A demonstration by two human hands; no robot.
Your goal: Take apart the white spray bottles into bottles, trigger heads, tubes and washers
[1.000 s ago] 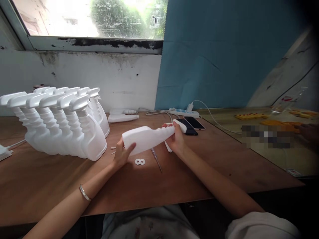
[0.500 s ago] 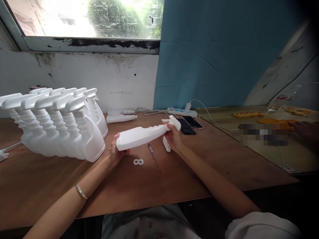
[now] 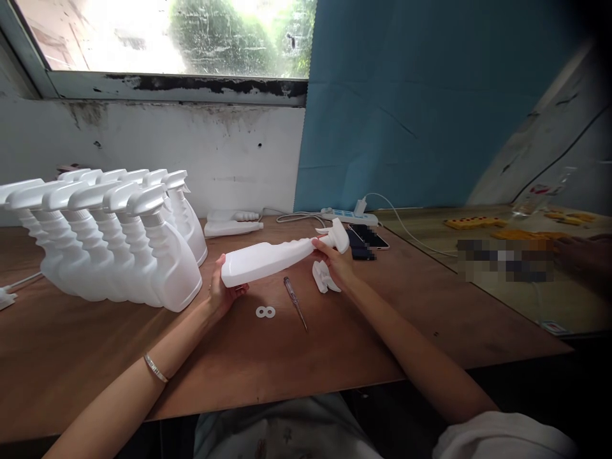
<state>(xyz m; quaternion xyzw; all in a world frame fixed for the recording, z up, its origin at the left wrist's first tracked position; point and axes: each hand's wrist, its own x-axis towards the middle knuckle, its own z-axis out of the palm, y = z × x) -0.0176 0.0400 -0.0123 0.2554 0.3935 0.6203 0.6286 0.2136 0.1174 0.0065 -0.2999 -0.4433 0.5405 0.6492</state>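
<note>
A white spray bottle lies nearly level in the air above the table, its trigger head toward the right. My left hand is wrapped round the base end. At the neck, just below the head, the fingers of my right hand are closed on the bottle. Under my right hand a loose white spray head rests on the table. A screwdriver with a clear handle lies beneath the bottle, and two white ring washers lie side by side to its left.
Rows of assembled white spray bottles stand on the left. Bottles without heads lie by the wall. Behind my right hand are phones and a power strip. Yellow parts and another person's hand are at the right.
My right hand has shifted slightly along the neck, and the trigger head has turned a little. More of the loose spray head on the table now shows. My left hand stays at the base.
</note>
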